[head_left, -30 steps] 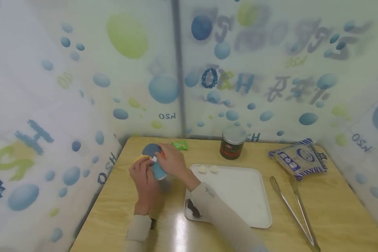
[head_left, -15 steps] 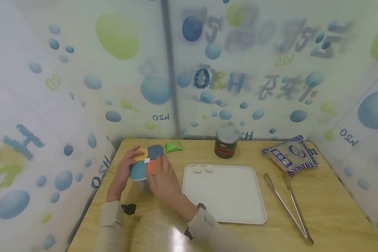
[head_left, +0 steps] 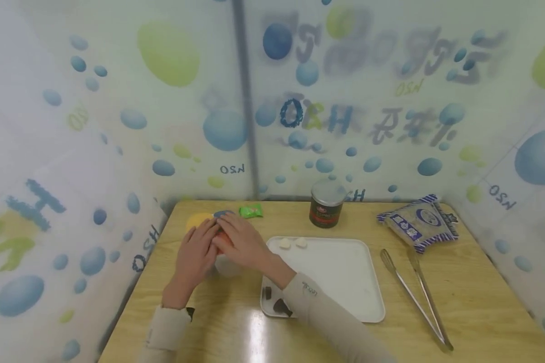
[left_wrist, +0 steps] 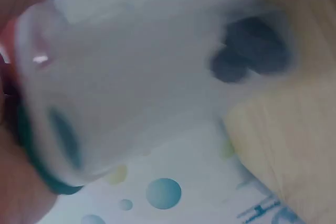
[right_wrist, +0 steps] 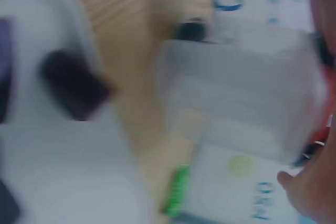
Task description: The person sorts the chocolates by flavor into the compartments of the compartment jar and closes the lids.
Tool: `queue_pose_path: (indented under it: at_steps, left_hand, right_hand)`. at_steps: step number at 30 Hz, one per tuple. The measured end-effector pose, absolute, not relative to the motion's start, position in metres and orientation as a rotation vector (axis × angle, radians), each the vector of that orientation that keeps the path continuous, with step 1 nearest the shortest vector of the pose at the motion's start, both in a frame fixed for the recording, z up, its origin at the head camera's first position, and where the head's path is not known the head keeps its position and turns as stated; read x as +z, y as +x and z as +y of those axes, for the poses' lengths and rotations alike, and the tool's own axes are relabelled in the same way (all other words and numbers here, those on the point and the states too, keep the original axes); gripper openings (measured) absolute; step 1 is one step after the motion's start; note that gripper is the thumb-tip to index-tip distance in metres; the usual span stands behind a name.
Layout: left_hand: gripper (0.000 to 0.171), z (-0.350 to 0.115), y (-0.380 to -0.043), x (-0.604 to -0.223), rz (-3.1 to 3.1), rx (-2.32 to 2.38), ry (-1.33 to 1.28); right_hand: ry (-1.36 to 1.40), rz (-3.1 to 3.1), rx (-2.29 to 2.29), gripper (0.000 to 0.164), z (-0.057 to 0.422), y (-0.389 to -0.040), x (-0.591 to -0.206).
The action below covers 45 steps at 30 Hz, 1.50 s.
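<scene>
In the head view, a clear plastic jar (head_left: 227,266) stands at the table's left side. Its four-lobed lid (head_left: 199,220) shows yellow, blue and orange between the hands. My left hand (head_left: 194,254) grips the lid from the left, fingers over its top. From the right, my right hand (head_left: 246,243) holds the lid too, its fingers meeting the left ones. Several dark rounded pieces (left_wrist: 257,45) show at the bottom end of the jar in the left wrist view. Most of the lid is hidden under the hands.
Right of the jar lies a white tray (head_left: 331,282) with two pale pieces (head_left: 292,243) and dark brown pieces (right_wrist: 73,83). Behind are a green packet (head_left: 251,210) and a dark tin (head_left: 327,204). Metal tongs (head_left: 418,297) and a blue-striped bag (head_left: 421,223) lie at right.
The jar, at first tilted between the hands, was lowered upright at the table's left. Since half a second ago, both hands have closed together over the lid, covering most of it.
</scene>
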<state>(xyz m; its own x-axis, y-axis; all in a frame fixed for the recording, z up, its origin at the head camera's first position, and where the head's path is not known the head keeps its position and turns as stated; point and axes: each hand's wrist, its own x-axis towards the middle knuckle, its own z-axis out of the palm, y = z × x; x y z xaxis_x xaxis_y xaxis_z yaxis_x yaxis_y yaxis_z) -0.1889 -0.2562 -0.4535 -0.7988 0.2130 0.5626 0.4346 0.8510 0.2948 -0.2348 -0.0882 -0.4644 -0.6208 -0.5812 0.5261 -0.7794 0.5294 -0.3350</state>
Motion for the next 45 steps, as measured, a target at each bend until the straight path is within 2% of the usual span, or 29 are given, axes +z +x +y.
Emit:
queue_pose_path:
  at_steps: [3,10,14,21,27,33,40,45]
  left_hand:
    - [0.042,-0.253,-0.187,-0.459,-2.588,-0.406,-0.469]
    - [0.054,-0.261,-0.188,-0.453,-2.72,-0.457,-0.533]
    - [0.063,-0.261,-0.186,-0.454,-2.776,-0.382,-0.554]
    - [0.066,-0.259,-0.181,-0.46,-2.756,-0.298,-0.551]
    - [0.055,-0.26,-0.174,-0.462,-2.705,-0.412,-0.541]
    - [0.039,-0.263,-0.173,-0.47,-2.573,-0.677,-0.498]
    - [0.03,-0.266,-0.182,-0.47,-2.472,-0.765,-0.458]
    - [0.023,-0.263,-0.188,-0.466,-2.393,-0.813,-0.318]
  right_hand:
    - [1.217,-2.507,0.826,0.066,-0.083,-0.243,-0.48]
    - [1.302,-2.498,0.714,0.081,-0.067,-0.245,-0.488]
    - [1.34,-2.492,0.68,0.083,-0.059,-0.245,-0.489]
    - [1.301,-2.475,0.545,0.08,-0.059,-0.242,-0.492]
    - [1.197,-2.403,0.617,0.061,-0.068,-0.235,-0.49]
    - [1.033,-2.33,0.867,0.078,-0.081,-0.234,-0.492]
    - [0.964,-2.31,1.15,0.05,-0.087,-0.234,-0.497]
    - [1.006,-2.235,1.226,0.044,-0.089,-0.234,-0.505]
